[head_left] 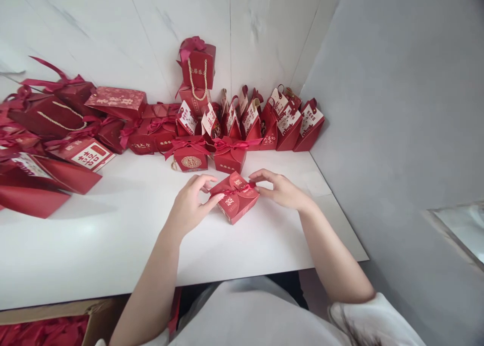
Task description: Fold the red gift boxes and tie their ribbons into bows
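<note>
A small red gift box [237, 208] with white printed characters and a curved-flap top sits at an angle on the white table, in front of me. A thin red ribbon [239, 190] is tied across its top. My left hand [194, 199] is at the box's left corner, thumb on the top edge and fingers curled behind. My right hand [278, 188] is at the right corner, thumb and fingertips around the ribbon's end. Just behind stand two red ribbon-tied boxes, one with a round gold emblem [191, 161] and one with white lettering [229, 160].
Red-and-white peaked boxes [289, 126] line the back of the table [257, 255]. A rope-handled box [196, 68] is stacked by the wall. More red boxes [49, 111] crowd the left. A carton [96, 313] of red ribbons is at lower left; a grey wall [397, 109] rises right.
</note>
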Motion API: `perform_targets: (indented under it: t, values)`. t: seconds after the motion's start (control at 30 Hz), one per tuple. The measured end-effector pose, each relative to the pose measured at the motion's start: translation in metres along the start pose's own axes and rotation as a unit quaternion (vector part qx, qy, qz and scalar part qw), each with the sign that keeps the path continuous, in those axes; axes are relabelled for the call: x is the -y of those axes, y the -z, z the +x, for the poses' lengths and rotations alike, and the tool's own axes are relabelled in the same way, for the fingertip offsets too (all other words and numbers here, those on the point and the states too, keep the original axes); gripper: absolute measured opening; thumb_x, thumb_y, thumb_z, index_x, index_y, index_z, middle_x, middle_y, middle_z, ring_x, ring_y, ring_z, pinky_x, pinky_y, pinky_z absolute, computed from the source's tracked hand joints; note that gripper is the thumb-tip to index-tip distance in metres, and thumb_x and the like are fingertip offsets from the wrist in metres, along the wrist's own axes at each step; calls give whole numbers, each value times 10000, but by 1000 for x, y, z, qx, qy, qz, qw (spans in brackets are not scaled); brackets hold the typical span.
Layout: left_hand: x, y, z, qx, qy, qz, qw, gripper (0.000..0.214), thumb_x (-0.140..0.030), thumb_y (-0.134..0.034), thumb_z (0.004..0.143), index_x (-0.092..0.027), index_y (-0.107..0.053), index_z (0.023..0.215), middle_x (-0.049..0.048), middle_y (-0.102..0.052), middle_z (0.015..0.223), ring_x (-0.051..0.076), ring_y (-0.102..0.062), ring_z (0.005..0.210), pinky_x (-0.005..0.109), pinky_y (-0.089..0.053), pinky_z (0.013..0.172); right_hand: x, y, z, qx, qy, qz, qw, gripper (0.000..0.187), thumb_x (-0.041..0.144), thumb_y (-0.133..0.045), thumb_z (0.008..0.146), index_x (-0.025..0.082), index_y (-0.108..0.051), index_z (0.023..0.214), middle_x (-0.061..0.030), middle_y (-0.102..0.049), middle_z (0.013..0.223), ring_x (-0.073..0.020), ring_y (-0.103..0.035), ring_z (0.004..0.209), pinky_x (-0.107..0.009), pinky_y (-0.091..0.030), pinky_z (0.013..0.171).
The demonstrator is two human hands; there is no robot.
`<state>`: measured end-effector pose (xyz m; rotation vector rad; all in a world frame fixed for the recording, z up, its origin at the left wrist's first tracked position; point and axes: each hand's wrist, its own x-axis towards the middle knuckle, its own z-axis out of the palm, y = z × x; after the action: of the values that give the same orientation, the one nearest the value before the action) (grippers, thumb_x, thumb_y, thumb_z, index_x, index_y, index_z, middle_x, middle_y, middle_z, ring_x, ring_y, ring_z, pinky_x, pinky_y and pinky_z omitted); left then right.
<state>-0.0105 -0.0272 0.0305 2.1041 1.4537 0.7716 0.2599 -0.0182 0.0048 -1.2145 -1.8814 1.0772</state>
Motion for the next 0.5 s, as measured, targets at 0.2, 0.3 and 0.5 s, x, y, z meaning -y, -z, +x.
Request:
perform_targets:
  t: [0.2,0.3,0.5]
  values:
    - [-4,3,-1,-3,-102,64,993,136,-359,-622,887,-242,-656,947,39,-596,989,220,-579,998,393,-442,943,5,5,2,50,27,1,998,221,119,-502,790,224,-624,941,-7,-671,939,-178,-623,881,-339,-479,839]
    - [-7,4,2,23,-85,55,995,161,-390,-595,905,-234,-635,907,38,-594,1007,225,-560,1030,403,-419,974,17,15,5,130,15,39,991,214,150,-538,809,236,-629,983,-2,-666,970,-170,-604,869,-315,-479,807]
    - [-6,4,14,103,-35,38,993,260,-409,-512,938,-206,-571,788,47,-574,1022,225,-548,1029,426,-420,979,27,20,20,211,18,17,977,202,424,-658,853,228,-680,810,4,-601,848,-163,-543,790,-288,-443,751]
